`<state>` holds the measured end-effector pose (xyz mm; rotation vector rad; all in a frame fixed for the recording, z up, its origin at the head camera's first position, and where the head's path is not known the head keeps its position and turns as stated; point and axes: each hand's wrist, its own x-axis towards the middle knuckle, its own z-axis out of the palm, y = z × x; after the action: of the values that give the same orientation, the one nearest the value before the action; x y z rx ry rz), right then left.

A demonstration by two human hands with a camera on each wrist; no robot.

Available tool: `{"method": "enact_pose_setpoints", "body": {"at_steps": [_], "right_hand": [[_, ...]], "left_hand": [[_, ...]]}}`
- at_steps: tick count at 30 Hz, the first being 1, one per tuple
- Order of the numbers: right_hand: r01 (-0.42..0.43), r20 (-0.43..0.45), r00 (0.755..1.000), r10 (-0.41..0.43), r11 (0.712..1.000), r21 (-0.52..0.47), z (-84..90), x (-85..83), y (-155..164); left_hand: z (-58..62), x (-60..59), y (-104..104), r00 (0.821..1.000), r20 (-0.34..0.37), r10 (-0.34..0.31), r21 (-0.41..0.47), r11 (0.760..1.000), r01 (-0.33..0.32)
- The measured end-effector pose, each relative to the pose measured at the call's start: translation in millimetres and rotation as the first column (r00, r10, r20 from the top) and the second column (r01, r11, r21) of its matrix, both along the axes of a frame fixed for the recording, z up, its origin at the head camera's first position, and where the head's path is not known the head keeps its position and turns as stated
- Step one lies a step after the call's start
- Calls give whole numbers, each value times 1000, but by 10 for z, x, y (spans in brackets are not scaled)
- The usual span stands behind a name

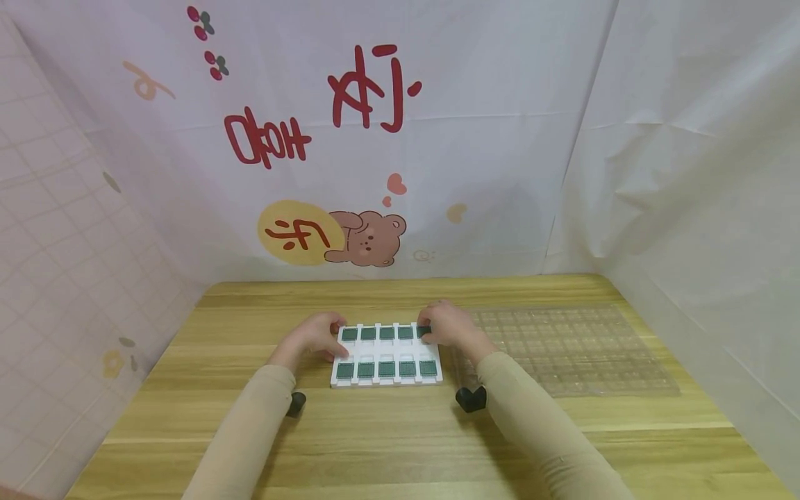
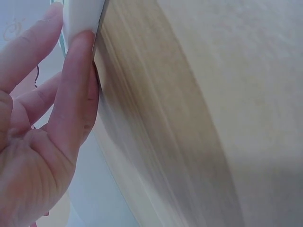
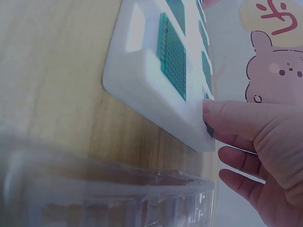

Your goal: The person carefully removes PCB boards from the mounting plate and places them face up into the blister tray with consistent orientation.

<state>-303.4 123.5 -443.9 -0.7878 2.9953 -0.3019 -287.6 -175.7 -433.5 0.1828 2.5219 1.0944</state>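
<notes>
A white tray [image 1: 387, 349] lies on the table, holding two rows of small green circuit boards [image 1: 387, 369]. At the tray's left end, my left hand [image 1: 314, 335] grips the edge, its thumb over the top. The left wrist view shows those fingers [image 2: 75, 80] against the white tray edge [image 2: 84, 19]. My right hand [image 1: 451, 325] is at the far right slot, with thumb and finger pinching the green board there. That board is mostly hidden by the fingers; a dark edge shows beneath the thumb in the right wrist view. Nearer boards [image 3: 174, 56] sit in their slots.
Right of the tray lies a clear plastic blister tray [image 1: 562, 347] with rows of compartments, close beside my right forearm. The wooden table [image 1: 375, 444] ends at a printed cloth backdrop [image 1: 487, 139]. Black wrist-camera pieces [image 1: 471, 399] sit below both wrists.
</notes>
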Motion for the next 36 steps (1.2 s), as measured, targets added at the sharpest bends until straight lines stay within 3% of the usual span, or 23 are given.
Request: {"method": "enact_pose_setpoints", "body": {"at_steps": [15, 36], "right_hand": [[-39, -8, 999, 39, 999, -24, 52, 7, 1], [-43, -46, 998, 42, 999, -10, 27, -16, 14]], "left_hand": [[-23, -20, 13, 1000, -5, 11, -31, 999, -11], [-25, -8, 2, 999, -35, -14, -1, 1000, 14]]}}
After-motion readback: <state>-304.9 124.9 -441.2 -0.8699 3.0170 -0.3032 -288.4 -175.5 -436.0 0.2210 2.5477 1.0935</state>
